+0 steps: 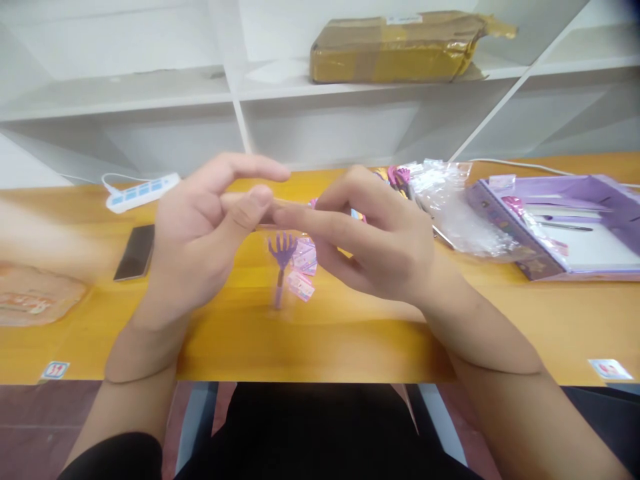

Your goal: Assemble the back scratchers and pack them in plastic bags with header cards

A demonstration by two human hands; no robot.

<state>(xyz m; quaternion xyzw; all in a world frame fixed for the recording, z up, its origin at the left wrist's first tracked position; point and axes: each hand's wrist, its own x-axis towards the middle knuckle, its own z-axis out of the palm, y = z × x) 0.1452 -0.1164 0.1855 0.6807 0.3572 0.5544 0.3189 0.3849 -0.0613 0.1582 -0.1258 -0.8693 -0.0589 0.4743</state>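
Hovering above the wooden desk (340, 340), left hand (195, 233) and right hand (385, 243) come together at the fingertips; left index raised, right fingers curled. Cannot tell from here whether anything is clamped between; blurred. Purple hand-shaped stick (283, 250) just below the fingers, beside 2 pink printed cards (304, 256). Right hand partly hides some multicoloured items (357, 215). Right forearm cut off.

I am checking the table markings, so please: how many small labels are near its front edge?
2: one label left of the left forearm, another label right of the right forearm. The forearms may hide more.
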